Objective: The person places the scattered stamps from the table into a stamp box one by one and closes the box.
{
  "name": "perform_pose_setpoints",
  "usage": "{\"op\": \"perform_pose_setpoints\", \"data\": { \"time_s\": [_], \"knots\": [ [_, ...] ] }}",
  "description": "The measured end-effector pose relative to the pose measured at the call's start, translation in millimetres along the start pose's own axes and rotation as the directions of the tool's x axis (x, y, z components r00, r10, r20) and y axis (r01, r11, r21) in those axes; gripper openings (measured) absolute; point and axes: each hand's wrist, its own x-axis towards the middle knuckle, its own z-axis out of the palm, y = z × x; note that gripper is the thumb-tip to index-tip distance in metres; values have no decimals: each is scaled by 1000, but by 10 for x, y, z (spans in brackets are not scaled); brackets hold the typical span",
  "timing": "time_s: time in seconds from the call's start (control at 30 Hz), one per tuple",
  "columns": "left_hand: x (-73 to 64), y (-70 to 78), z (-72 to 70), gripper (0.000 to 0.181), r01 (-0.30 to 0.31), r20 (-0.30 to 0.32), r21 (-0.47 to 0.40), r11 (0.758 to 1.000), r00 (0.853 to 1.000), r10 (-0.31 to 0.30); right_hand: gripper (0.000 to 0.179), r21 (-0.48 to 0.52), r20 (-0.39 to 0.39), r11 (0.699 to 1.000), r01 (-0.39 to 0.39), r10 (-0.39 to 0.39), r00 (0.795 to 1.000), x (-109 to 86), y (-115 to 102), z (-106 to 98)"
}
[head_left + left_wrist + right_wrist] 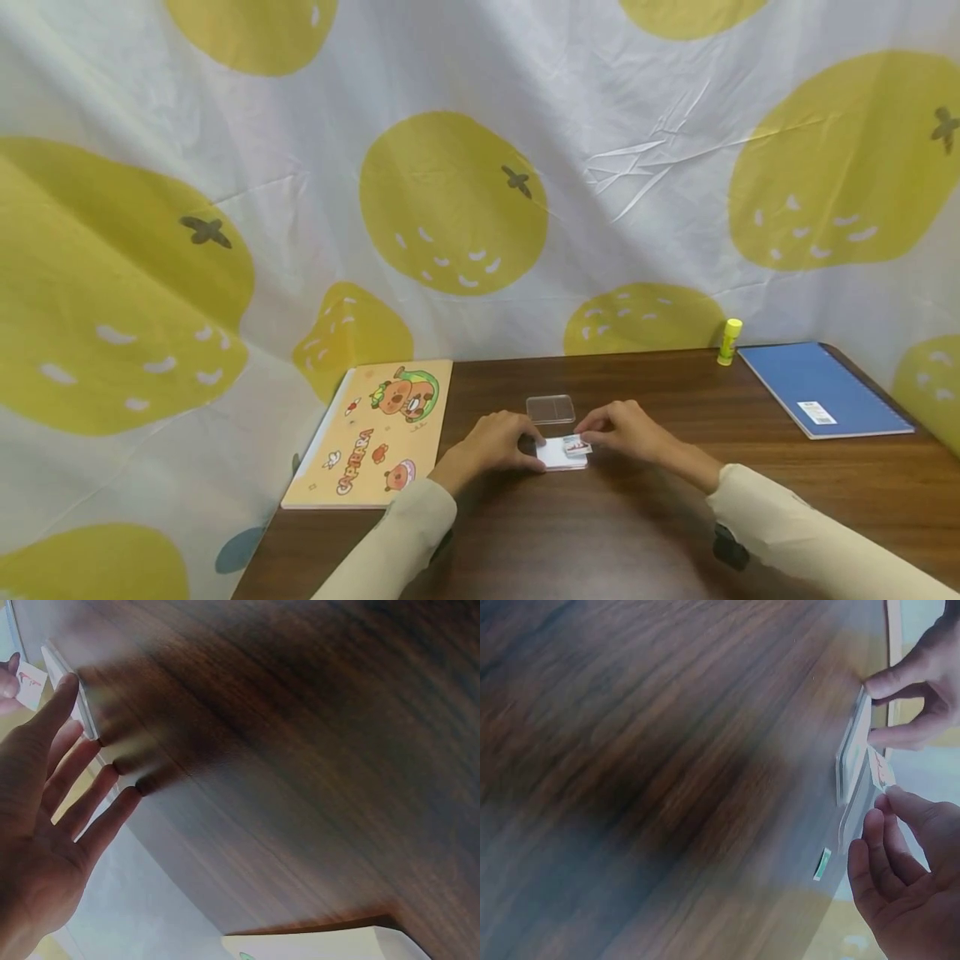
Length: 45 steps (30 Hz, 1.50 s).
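Observation:
A small white flat stack [553,457], like paper sheets or cards, lies on the table between the hands. My left hand [497,442] holds its left side, with the thumb at the near edge and the index finger at the far edge. Above the stack's right part, my right hand [626,429] pinches a small picture card [576,446] with red print between thumb and fingertips. The same card [880,769] shows at the right fingertips in the right wrist view, tilted over the stack. A clear plastic case or lid [550,409] lies just behind the stack.
An orange capybara-print notebook [367,450] lies at the left. Farther right, a yellow glue stick [729,342] stands upright near the back edge, beside a blue notebook [832,387] with a white label. A fruit-print curtain [465,325] hangs behind the brown table [585,533].

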Motion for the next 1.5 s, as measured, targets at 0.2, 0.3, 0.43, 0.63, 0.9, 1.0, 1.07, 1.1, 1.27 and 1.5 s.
{"op": "perform_pose_setpoints", "data": {
  "time_s": [0.2,0.3,0.43,0.63,0.9,1.0,1.07,1.1,1.27,1.5],
  "knots": [
    [0,-2,-4,41,5,7,-8,1000,1000,-5,7,13,-6,1000,-2,2,1000,34,-25,78],
    [5,1,-8,41,7,8,-5,1000,1000,-7,7,8,0,1000,-3,3,1000,52,-30,110],
    [-1,13,-15,42,1,3,-4,1000,1000,-1,8,19,14,1000,-5,5,1000,71,-41,163],
    [-17,22,-25,43,-4,-2,-1,1000,1000,4,9,42,12,999,-8,7,1000,91,-68,245],
    [-10,9,-16,42,-15,-8,-22,1000,1000,15,9,37,-12,996,-81,82,997,94,-79,331],
    [0,2,-13,43,-15,-8,-14,1000,1000,15,9,27,-22,995,-95,96,995,99,-91,362],
    [4,-1,-10,44,-14,-9,-7,1000,1000,14,8,8,-30,995,-103,103,994,102,-98,387],
    [7,-2,-7,44,-14,-9,-4,1000,1000,14,8,-3,-33,994,-106,106,994,104,-100,400],
    [12,-3,1,45,-6,-7,4,1000,1000,6,7,-29,-57,993,-114,112,992,111,-111,459],
    [14,5,-11,45,-4,-9,-1,1000,1000,4,6,-2,-64,992,-123,122,990,128,-124,491]
  ]
}}
